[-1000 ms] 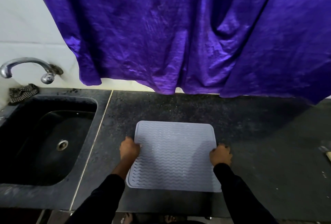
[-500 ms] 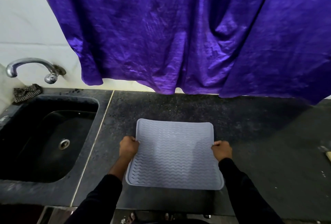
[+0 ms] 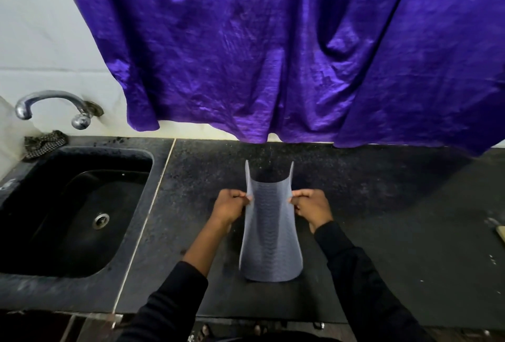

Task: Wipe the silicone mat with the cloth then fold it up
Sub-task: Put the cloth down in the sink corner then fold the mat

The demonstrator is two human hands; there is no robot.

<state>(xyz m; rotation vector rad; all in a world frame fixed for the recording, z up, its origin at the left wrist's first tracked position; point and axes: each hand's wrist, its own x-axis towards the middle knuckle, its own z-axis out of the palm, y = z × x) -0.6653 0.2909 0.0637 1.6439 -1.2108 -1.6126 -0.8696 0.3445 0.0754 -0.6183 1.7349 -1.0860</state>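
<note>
The grey silicone mat [image 3: 270, 229], with its wavy ribbed pattern, is bent into a deep U above the dark counter [image 3: 382, 205]. Its two side edges stand up close together and its curved middle rests on the counter. My left hand [image 3: 229, 206] pinches the left edge and my right hand [image 3: 310, 205] pinches the right edge, about a hand's width apart. A dark checked cloth [image 3: 43, 142] lies crumpled at the back left corner of the sink, away from both hands.
A black sink [image 3: 68, 213] with a metal drain fills the left side, under a chrome tap [image 3: 54, 106]. A purple curtain [image 3: 273, 55] hangs over the back of the counter. A pale object [image 3: 500, 232] sits at the right edge of the view.
The mat lay flat with my hands at its left and right edges. Both hands have lifted the edges and moved inward, so the mat is now folded into a narrow U.
</note>
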